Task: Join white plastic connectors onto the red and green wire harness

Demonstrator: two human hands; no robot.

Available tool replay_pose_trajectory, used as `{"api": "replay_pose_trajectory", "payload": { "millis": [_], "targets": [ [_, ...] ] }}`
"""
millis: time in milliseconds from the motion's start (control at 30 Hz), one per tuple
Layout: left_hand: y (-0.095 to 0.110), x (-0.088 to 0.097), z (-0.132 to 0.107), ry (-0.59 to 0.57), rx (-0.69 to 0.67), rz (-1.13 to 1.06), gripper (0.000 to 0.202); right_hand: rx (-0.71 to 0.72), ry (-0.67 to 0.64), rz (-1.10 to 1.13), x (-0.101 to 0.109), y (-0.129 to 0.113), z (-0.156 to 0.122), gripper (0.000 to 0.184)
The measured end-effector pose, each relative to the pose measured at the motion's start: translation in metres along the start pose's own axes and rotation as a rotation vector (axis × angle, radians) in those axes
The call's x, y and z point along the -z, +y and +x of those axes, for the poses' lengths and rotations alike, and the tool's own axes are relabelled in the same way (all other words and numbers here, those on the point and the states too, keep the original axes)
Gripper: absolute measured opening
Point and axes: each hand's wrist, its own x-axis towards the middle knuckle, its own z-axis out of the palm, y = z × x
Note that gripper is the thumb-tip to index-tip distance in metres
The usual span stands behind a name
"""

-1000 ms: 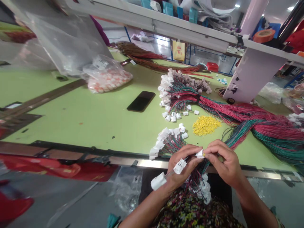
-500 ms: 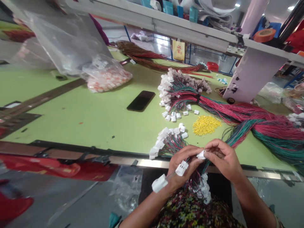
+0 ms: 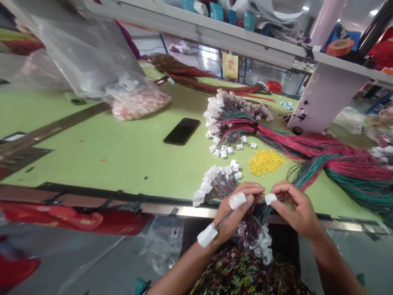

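My right hand [image 3: 296, 211] pinches a small white connector [image 3: 270, 199] between thumb and fingertips, above the table's front edge. Just left of it, my left hand [image 3: 235, 213] is closed round thin wires [image 3: 256, 211]; its exact grip is partly hidden. One white connector [image 3: 238, 201] lies over my left thumb and another connector [image 3: 207, 235] rests across the wrist. Beneath my hands, more connectors [image 3: 264, 246] on red and dark wires hang over my lap. Beyond my left hand, a group of wired connectors [image 3: 211, 178] lies at the table edge.
A pile of tiny yellow pieces [image 3: 266, 162] lies beyond my hands. Behind it stretches a thick bundle of red and green wires [image 3: 307, 147]. A black phone [image 3: 182, 131] and a plastic bag of small parts [image 3: 139, 102] lie to the left. A shelf [image 3: 196, 25] spans the back.
My right hand has drawn slightly right with the white connector, widening the gap between my hands. My left hand has turned, and the connector over it has shifted up towards the thumb.
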Motion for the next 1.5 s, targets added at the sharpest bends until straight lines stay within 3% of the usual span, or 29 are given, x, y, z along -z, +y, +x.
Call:
{"api": "replay_pose_trajectory", "payload": {
  "millis": [100, 167, 233, 300, 367, 500, 567, 633, 733, 800, 867, 1000, 1100, 1233, 1367, 1433, 1500],
  "targets": [
    [0.002, 0.003, 0.005, 0.118, 0.156, -0.249, 0.030, 0.041, -0.236, -0.167, 0.010, 0.002, -0.018, 0.013],
    [0.002, 0.002, 0.007, 0.140, 0.227, -0.260, 0.032, 0.030, -0.452, -0.263, 0.010, 0.008, -0.033, 0.016],
    [-0.001, -0.001, 0.007, 0.083, 0.274, -0.164, 0.036, 0.023, -0.587, -0.351, 0.005, 0.016, -0.045, 0.015],
    [-0.003, -0.005, 0.005, -0.023, 0.290, 0.004, 0.039, 0.040, -0.642, -0.397, 0.000, 0.020, -0.050, 0.012],
    [-0.003, -0.009, 0.002, -0.086, 0.242, 0.190, 0.040, 0.052, -0.584, -0.385, -0.001, 0.018, -0.046, 0.011],
    [0.003, -0.015, -0.001, -0.139, 0.085, 0.401, 0.036, 0.124, -0.130, -0.307, 0.000, 0.001, -0.021, 0.007],
    [0.006, -0.016, 0.000, -0.176, 0.031, 0.464, 0.032, 0.198, 0.022, -0.276, -0.003, -0.006, -0.007, 0.020],
    [0.006, -0.018, 0.000, -0.197, -0.011, 0.508, 0.029, 0.270, 0.038, -0.253, -0.008, -0.010, 0.004, 0.029],
    [0.001, -0.018, -0.002, -0.187, -0.061, 0.527, 0.025, 0.316, 0.011, -0.227, -0.014, -0.009, 0.014, 0.022],
    [-0.005, -0.019, -0.004, -0.120, -0.078, 0.530, 0.017, 0.260, 0.065, -0.202, -0.018, -0.006, 0.015, 0.015],
    [-0.012, -0.019, -0.007, -0.004, -0.108, 0.555, 0.024, 0.160, 0.158, -0.160, -0.022, -0.001, 0.014, 0.014],
    [-0.021, -0.020, -0.009, 0.125, -0.317, 0.625, 0.016, 0.039, 0.268, -0.105, -0.031, 0.007, 0.008, 0.018],
    [-0.025, -0.019, -0.011, 0.131, -0.450, 0.589, 0.020, 0.025, 0.285, -0.129, -0.036, 0.007, 0.002, 0.017],
    [-0.028, -0.017, -0.018, 0.133, -0.470, 0.572, 0.030, -0.046, 0.167, -0.072, -0.029, 0.009, -0.004, 0.015],
    [-0.027, -0.014, -0.021, 0.119, -0.386, 0.539, 0.024, -0.141, 0.000, -0.003, -0.009, 0.023, 0.012, 0.018],
    [-0.026, -0.012, -0.019, 0.136, -0.294, 0.514, 0.023, -0.086, 0.043, -0.160, 0.000, 0.036, 0.029, 0.016],
    [-0.026, -0.011, -0.017, 0.166, -0.169, 0.463, 0.021, 0.022, -0.006, -0.416, 0.007, 0.049, 0.047, 0.011]
  ]
}}
